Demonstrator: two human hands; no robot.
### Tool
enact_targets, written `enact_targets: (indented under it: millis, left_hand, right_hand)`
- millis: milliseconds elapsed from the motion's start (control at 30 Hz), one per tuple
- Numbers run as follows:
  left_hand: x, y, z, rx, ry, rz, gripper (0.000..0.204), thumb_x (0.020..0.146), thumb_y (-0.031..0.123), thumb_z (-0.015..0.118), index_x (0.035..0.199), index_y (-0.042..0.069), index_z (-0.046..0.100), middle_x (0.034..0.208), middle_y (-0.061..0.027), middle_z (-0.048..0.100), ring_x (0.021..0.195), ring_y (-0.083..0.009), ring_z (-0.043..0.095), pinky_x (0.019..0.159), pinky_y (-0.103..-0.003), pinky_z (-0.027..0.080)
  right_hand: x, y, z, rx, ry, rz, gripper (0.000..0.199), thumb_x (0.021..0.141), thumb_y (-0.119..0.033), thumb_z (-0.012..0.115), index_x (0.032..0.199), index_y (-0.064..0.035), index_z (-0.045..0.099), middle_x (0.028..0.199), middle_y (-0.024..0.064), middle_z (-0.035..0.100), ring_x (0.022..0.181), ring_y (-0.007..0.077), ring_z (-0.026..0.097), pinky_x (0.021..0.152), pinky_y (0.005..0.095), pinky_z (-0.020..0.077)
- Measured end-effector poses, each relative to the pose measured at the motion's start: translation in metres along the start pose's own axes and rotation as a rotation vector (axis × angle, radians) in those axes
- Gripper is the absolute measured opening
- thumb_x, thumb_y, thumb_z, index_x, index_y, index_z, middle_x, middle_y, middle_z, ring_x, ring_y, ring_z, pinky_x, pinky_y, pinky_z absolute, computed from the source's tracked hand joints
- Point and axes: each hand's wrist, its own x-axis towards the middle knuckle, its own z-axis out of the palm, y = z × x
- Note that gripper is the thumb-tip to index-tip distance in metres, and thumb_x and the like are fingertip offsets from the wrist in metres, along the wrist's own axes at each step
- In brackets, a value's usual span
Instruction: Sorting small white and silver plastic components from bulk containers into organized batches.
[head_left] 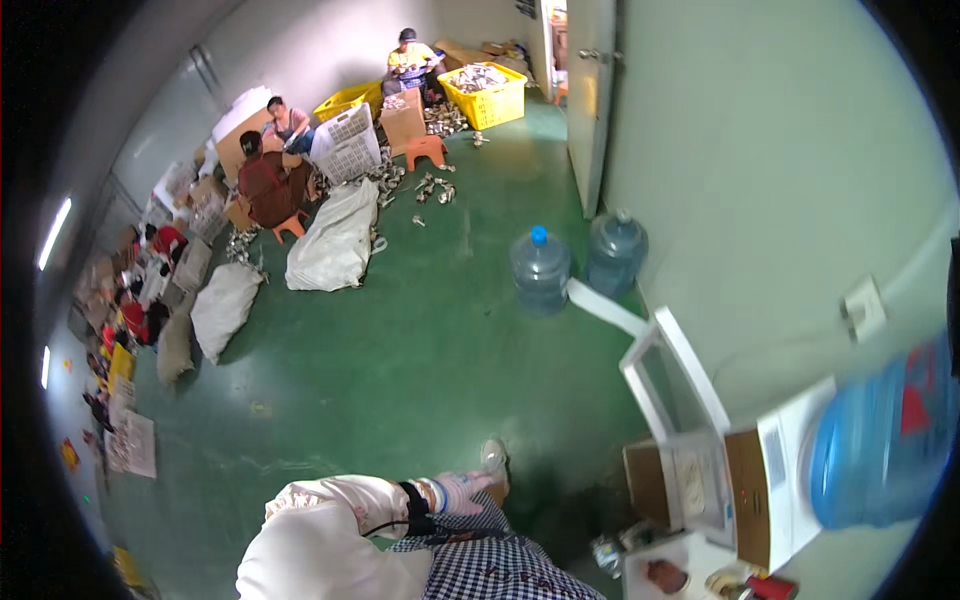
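hand: only one shows, a gloved hand [455, 492] at the end of a white sleeve [320, 520] coming in from the bottom edge, black band at the wrist. Can't tell which hand it is tbh, prob left since it enters left of the body, so calling it that.
grip: fingers lie flat-ish on the lap, not wrapped round anything I can see. Looks loose, but the fisheye makes it small so not 100% sure.
other hand: not in pic.
under the hand: checked apron [500, 565], black/white, hand resting right on its top edge.
just past it: a shoe [493, 456] on the green floor [420, 360], nearly touching the fingertips.
right side: white water dispenser [790, 480] w/ a blue bottle [880, 450] on top, white door flap swung open.
further out: two more water jugs [541, 268] by the wall, near the door.
far back: white sacks [335, 240], yellow crates [487, 95], ppl sitting on low stools sorting stuff, well apart from the hand.
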Motion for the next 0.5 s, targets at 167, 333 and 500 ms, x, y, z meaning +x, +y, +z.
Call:
enact_targets:
  millis: [167,333,500]
  left_hand:
    - [0.029,-0.075,-0.048,-0.075,0.046,0.236,0.063,0.081,0.036,0.063,0.135,0.016,0.04,0.135,-0.0128,0.046,0.123,-0.0322,0.045,0.101,-0.042,0.038]
    - [0.016,-0.127,-0.149,-0.111,0.031,0.06,0.062,0.081,0.039,0.063,0.135,0.016,0.042,0.132,-0.0091,0.049,0.123,-0.0281,0.046,0.102,-0.041,0.038]
    - [0.031,-0.202,-0.22,-0.119,-0.007,-0.036,0.067,0.081,0.04,0.063,0.138,0.016,0.038,0.138,-0.0088,0.046,0.126,-0.0285,0.043,0.105,-0.04,0.034]
  right_hand:
    - [-0.04,-0.133,0.148,-0.231,-0.281,-0.098,0.071,0.076,-0.019,0.069,0.137,-0.001,0.037,0.136,0.017,0.044,0.123,0.0252,0.045,0.102,0.0379,0.0391]
    - [-0.053,-0.248,0.263,-0.437,-0.539,-0.207,0.068,0.078,-0.026,0.066,0.135,-0.0008,0.039,0.135,0.018,0.045,0.123,0.0264,0.045,0.102,0.0376,0.0391]
    - [-0.069,-0.319,0.356,-0.683,-0.777,-0.241,0.066,0.079,-0.032,0.064,0.133,-0.0005,0.042,0.135,0.019,0.046,0.124,0.0275,0.045,0.102,0.0374,0.0391]
